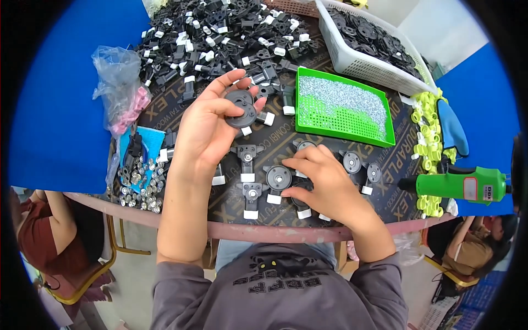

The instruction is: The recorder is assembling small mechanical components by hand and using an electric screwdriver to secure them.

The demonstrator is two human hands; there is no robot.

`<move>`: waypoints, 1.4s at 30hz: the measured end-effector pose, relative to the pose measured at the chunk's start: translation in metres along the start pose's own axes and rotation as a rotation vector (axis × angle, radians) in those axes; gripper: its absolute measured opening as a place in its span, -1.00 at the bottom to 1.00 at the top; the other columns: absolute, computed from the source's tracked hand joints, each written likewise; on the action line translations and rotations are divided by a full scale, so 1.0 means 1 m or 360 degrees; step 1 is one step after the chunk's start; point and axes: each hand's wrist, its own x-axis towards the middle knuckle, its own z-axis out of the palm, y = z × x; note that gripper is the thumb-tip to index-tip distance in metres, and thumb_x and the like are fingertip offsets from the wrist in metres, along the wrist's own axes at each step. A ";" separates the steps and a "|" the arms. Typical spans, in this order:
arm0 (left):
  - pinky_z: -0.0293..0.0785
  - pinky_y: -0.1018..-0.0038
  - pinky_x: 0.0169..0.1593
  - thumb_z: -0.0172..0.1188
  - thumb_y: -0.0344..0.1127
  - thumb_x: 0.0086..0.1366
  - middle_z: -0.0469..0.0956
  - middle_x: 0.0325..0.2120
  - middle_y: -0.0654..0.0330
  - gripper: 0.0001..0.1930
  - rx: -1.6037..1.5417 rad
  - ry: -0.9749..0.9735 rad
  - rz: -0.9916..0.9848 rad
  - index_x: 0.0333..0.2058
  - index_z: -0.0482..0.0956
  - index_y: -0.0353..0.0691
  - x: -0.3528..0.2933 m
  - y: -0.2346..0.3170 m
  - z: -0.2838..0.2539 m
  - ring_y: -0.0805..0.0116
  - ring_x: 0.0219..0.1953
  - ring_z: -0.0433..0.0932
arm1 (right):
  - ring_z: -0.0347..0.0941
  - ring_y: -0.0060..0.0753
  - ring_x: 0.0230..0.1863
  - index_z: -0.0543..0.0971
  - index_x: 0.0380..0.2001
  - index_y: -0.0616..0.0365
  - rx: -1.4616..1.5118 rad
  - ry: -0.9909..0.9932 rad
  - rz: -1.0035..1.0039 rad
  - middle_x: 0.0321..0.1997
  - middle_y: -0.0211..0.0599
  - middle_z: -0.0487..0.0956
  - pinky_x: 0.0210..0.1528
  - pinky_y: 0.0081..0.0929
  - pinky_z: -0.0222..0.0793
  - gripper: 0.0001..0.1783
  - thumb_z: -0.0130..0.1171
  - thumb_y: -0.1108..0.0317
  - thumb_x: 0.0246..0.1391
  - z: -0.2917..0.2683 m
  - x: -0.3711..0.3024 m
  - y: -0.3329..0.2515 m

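My left hand (202,124) is raised over the table, thumb and fingers closed on black round plastic discs (240,113) that overlap one another. On the tabletop my right hand (325,181) pinches at the right edge of a round disc (278,177), which sits on a black bracket with a white end. Two bare black brackets with white ends stand to its left, an upper bracket (247,160) and a lower bracket (252,198). Right of the hand lie two more pieces with discs on them, a larger disc (352,162) and a smaller one (374,172). Other pieces are partly hidden under my right hand.
A heap of black brackets (220,44) covers the far side. Beyond my right hand are a green tray (345,137) of small metal parts and a white basket (363,69) of black discs. A green power screwdriver (462,186) and yellow rings lie right; metal parts (144,190) lie left.
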 end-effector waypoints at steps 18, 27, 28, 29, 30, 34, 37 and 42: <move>0.49 0.08 0.17 -0.10 -0.78 0.02 0.38 -0.04 0.00 -0.47 0.0297 -0.0175 -0.0014 0.04 0.37 -0.42 -0.005 -0.002 0.004 0.16 0.05 0.43 | 0.42 -0.05 -0.04 0.56 -0.15 0.18 0.0041 -0.0058 0.0053 -0.15 -0.19 0.53 0.01 -0.26 0.36 -0.50 0.47 0.33 -0.23 0.002 0.001 0.003; 0.39 -0.05 0.25 -0.03 -0.77 0.15 0.39 0.02 -0.05 -0.48 0.0076 -0.0158 -0.0032 0.12 0.31 -0.36 -0.009 0.012 -0.010 0.03 0.16 0.39 | 0.45 -0.13 -0.06 0.56 -0.13 0.15 0.0078 -0.0050 0.0038 -0.12 -0.22 0.54 -0.11 -0.35 0.43 -0.49 0.48 0.40 -0.25 0.004 0.006 0.004; 0.40 -0.03 0.25 -0.03 -0.76 0.15 0.39 0.02 -0.05 -0.48 0.0107 -0.0169 -0.0022 0.12 0.31 -0.37 -0.011 0.011 -0.009 0.03 0.16 0.40 | 0.45 -0.13 -0.06 0.56 -0.12 0.14 0.0037 -0.0014 0.0009 -0.11 -0.22 0.54 -0.12 -0.36 0.43 -0.49 0.47 0.41 -0.24 0.004 0.007 0.004; 0.41 -0.01 0.24 -0.02 -0.76 0.16 0.39 0.03 -0.05 -0.49 0.0141 -0.0173 -0.0012 0.12 0.31 -0.37 -0.013 0.011 -0.009 0.03 0.16 0.40 | 0.45 -0.14 -0.05 0.55 -0.11 0.14 0.0002 0.0019 -0.0022 -0.11 -0.22 0.53 -0.14 -0.37 0.44 -0.49 0.46 0.42 -0.24 0.006 0.008 0.003; 0.41 -0.01 0.24 -0.02 -0.76 0.16 0.39 0.03 -0.05 -0.49 0.0142 -0.0163 -0.0010 0.12 0.31 -0.37 -0.013 0.011 -0.009 0.03 0.16 0.40 | 0.45 -0.14 -0.05 0.55 -0.11 0.14 0.0008 0.0012 -0.0026 -0.11 -0.22 0.53 -0.14 -0.37 0.44 -0.49 0.46 0.42 -0.24 0.006 0.008 0.002; 0.42 0.07 0.24 -0.01 -0.73 0.17 0.39 0.02 -0.04 -0.50 0.0131 -0.0304 -0.0060 0.12 0.30 -0.38 -0.013 0.011 -0.012 0.05 0.16 0.40 | 0.42 0.00 0.02 0.53 -0.07 0.18 0.0196 -0.0100 0.0223 -0.05 -0.13 0.51 0.03 -0.24 0.38 -0.50 0.39 0.42 -0.17 0.004 0.009 -0.002; 0.41 0.06 0.24 -0.03 -0.72 0.17 0.38 0.02 -0.02 -0.50 0.0177 -0.0314 -0.0026 0.12 0.30 -0.38 -0.014 0.012 -0.010 0.09 0.15 0.40 | 0.43 -0.02 0.04 0.53 -0.07 0.18 0.0105 -0.0056 0.0130 -0.04 -0.13 0.53 0.03 -0.23 0.38 -0.51 0.38 0.43 -0.16 0.004 0.006 -0.001; 0.41 0.05 0.24 -0.04 -0.72 0.17 0.37 0.03 -0.02 -0.50 0.0233 -0.0249 -0.0019 0.13 0.29 -0.39 -0.011 0.012 -0.010 0.09 0.15 0.41 | 0.45 -0.05 -0.01 0.53 -0.09 0.20 0.0091 -0.0065 0.0170 -0.10 -0.15 0.55 0.01 -0.25 0.38 -0.52 0.38 0.43 -0.17 0.000 0.006 -0.004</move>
